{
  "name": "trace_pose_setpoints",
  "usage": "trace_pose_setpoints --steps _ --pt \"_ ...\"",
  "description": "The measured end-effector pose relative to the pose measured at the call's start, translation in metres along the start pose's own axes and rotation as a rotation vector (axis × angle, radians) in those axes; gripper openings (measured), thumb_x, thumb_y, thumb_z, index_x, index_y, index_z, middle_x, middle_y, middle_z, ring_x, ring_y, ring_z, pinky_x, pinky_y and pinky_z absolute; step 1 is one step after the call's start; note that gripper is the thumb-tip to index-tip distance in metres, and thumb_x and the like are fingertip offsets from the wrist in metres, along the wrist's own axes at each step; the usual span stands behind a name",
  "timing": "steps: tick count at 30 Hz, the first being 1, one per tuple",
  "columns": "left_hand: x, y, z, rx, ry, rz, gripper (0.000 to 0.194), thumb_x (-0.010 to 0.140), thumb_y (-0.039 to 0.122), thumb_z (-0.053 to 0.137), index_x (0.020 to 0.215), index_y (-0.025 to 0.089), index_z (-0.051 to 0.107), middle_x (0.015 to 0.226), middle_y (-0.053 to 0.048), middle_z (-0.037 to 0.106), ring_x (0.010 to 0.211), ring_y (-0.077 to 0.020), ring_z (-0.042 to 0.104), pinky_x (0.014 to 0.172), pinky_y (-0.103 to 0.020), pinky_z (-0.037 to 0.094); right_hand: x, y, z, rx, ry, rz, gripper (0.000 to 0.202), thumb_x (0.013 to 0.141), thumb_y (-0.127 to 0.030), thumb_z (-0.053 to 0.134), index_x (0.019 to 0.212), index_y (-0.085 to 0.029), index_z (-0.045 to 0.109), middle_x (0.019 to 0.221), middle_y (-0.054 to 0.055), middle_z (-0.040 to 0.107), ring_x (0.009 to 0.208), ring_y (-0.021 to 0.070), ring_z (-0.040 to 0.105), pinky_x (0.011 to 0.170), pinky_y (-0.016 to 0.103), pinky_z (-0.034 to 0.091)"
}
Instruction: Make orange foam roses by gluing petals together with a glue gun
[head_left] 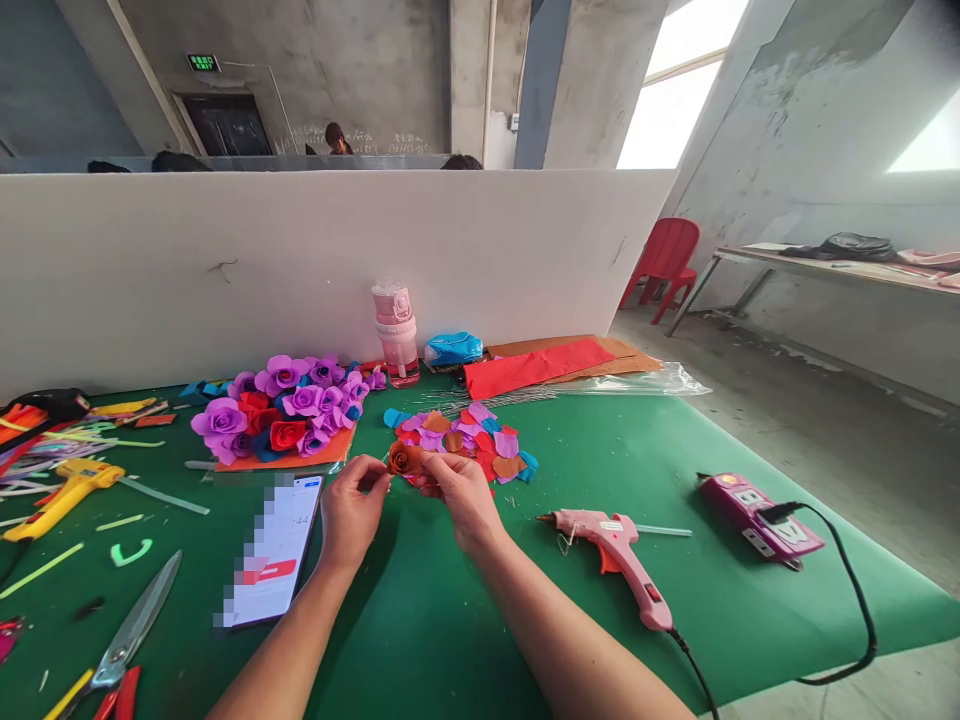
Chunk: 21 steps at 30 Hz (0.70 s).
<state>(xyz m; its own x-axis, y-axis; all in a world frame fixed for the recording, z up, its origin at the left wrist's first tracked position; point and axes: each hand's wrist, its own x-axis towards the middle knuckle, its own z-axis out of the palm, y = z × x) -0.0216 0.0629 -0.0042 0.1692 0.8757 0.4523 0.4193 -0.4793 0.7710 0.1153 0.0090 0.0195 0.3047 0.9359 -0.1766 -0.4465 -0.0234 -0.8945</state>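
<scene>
A small brown paper rose point(403, 457) is held up between my two hands above the green table. My left hand point(355, 508) pinches it from the left, near its base. From the other side the thumb and fingers of my right hand point(463, 490) grip its edge. Just behind lies a pile of loose paper petals point(480, 440) in purple, red, brown and blue. Finished purple, red and blue paper roses point(300, 402) stand bunched at the back left. To the right of my right arm rests a pink glue gun point(611, 550) with a glue stick in it.
A phone point(274, 550), scissors point(139, 620) and a yellow glue gun point(71, 495) lie to the left. At right sits a purple corded device point(761, 515). Along the white partition point(315, 260) are a pink bottle point(396, 335), a blue packet point(454, 348) and red paper point(536, 368).
</scene>
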Motion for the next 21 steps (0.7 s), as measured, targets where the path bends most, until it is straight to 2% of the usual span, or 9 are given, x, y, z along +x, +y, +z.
trace_pose_setpoints --steps 8,12,15,19,21 --pt "0.0004 0.0040 -0.0008 0.033 0.018 0.054 0.005 0.073 0.020 0.059 0.068 0.021 0.059 0.064 0.003 0.060 0.060 -0.0129 0.058 0.062 -0.023 0.045 -0.0022 -0.0057 0.0018 -0.060 0.023 0.005 0.037 0.066 -0.050 0.066 0.061 -0.013 0.069 0.057 0.003 0.061 0.054 0.0103 0.051 0.054 0.023 0.041" --pt "-0.0001 0.0059 -0.0014 0.029 0.024 0.058 0.006 0.072 0.019 0.059 0.066 0.021 0.059 0.065 0.003 0.060 0.060 -0.0128 0.058 0.062 -0.023 0.045 -0.0010 -0.0042 0.0007 -0.094 0.043 -0.023 0.033 0.064 -0.046 0.068 0.059 -0.014 0.068 0.051 0.000 0.058 0.052 0.0106 0.050 0.053 0.023 0.039" --pt "-0.0002 0.0061 0.0001 -0.035 0.017 -0.030 0.005 0.071 0.022 0.061 0.066 0.021 0.059 0.063 0.003 0.061 0.059 -0.0132 0.058 0.061 -0.024 0.045 -0.0004 -0.0023 0.0001 -0.022 0.031 -0.015 0.030 0.061 -0.044 0.071 0.059 -0.014 0.068 0.053 0.000 0.060 0.051 0.0097 0.050 0.053 0.023 0.040" --pt "0.0014 0.0082 0.0040 -0.260 -0.034 -0.242 0.016 0.067 0.030 0.069 0.063 0.020 0.056 0.054 0.005 0.057 0.051 -0.0124 0.056 0.055 -0.024 0.045 -0.0007 -0.0005 0.0007 0.097 -0.025 0.006 0.032 0.059 -0.046 0.074 0.063 -0.014 0.070 0.056 0.000 0.062 0.051 0.0083 0.051 0.056 0.023 0.043" --pt "0.0028 0.0092 0.0052 -0.363 -0.065 -0.297 0.020 0.064 0.031 0.071 0.062 0.020 0.055 0.051 0.006 0.055 0.049 -0.0115 0.055 0.053 -0.023 0.044 -0.0010 0.0004 0.0013 0.127 -0.034 0.021 0.033 0.059 -0.046 0.076 0.065 -0.014 0.071 0.055 0.000 0.061 0.052 0.0084 0.052 0.057 0.023 0.043"
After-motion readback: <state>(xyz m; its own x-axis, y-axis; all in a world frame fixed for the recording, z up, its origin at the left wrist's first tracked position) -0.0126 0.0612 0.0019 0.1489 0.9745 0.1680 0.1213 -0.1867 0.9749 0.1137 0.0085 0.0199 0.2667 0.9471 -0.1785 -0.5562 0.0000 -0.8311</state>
